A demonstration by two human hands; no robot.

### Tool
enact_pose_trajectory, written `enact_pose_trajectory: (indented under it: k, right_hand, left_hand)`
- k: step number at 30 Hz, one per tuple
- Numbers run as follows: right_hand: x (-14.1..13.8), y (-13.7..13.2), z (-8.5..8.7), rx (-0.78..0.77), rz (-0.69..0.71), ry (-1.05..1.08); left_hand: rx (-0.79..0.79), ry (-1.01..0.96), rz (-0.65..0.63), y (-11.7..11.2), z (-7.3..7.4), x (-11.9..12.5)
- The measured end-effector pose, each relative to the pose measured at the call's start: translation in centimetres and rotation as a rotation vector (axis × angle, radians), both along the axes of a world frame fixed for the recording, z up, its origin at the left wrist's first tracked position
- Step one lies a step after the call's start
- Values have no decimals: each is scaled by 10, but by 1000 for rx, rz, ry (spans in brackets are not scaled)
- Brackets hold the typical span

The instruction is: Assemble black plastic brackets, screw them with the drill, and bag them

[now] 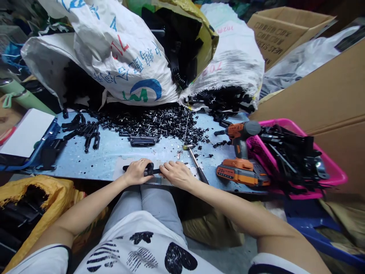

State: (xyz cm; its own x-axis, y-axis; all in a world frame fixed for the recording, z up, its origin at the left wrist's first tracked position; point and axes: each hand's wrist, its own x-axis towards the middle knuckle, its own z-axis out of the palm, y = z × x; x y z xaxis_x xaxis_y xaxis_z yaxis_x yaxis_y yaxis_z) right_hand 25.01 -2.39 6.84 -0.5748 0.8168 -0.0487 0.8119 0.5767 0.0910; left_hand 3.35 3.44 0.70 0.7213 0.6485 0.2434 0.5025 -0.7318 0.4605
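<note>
My left hand [137,172] and my right hand [177,173] rest at the near edge of a light blue worktable [114,150]. Both grip a long black plastic part [152,171] that lies flat between them on a pale pad. The left hand closes over its left end, the right hand presses on its right end. A hammer [196,161] lies just to the right of my right hand.
A heap of small black pieces with metal pins [159,121] covers the table's far side. An orange cordless drill [241,154] stands at right beside a pink basket [330,167] of black parts. Large woven sacks [125,57] and cardboard boxes [285,28] stand behind.
</note>
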Motion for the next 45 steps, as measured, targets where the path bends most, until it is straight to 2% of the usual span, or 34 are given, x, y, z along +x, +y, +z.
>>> enact_pose_trajectory:
  k: [5, 9, 12, 15, 19, 21, 22, 24, 26, 29, 32, 36, 38, 40, 42, 45]
  right_hand:
    - [-2, 6, 9, -14, 28, -42]
    - [-1, 8, 8, -1, -7, -61]
    - [4, 11, 6, 1, 61, -57]
    - [11, 14, -3, -4, 102, -34]
    - [23, 17, -30, -33, 28, 65]
    - [29, 17, -46, -45, 0, 137]
    - [31, 15, -52, -47, -9, 173]
    - [35, 11, -60, -51, -24, 232]
    - [37, 7, -62, -80, -38, 267]
    - [37, 12, -57, -129, -65, 294]
    - [37, 45, -48, -83, -143, 319]
    - [34, 125, -36, 99, -356, 267]
    - [31, 163, -33, 138, -465, 197]
    - [30, 189, -32, 121, -498, 155]
    - [31, 197, -33, 89, -483, 151]
    - [35, 178, -35, 110, -465, 239]
  left_hand:
    - [35, -53, -12, -2, 0, 0]
    - [25, -43, 64, 0, 2, 5]
    - [-3, -24, 49, 0, 2, 6]
    - [-38, 27, 55, -4, 2, 7]
    - [-80, 136, 6, -2, 3, 16]
    - [-75, 113, 14, 18, 8, 20]
    - [-64, 84, 71, 35, 11, 22]
    - [-33, 45, 276, 78, 18, 22]
    - [34, 111, 436, 125, 23, 20]
    - [33, 275, 434, 177, 21, 17]
    - [33, 298, 394, 194, 15, 16]
    - [78, 289, 439, 181, 16, 12]
    - [99, 271, 476, 165, 23, 2]
    - [109, 231, 496, 141, 32, -14]
    - [99, 211, 464, 110, 41, -34]
    - [34, 292, 338, 59, 49, -61]
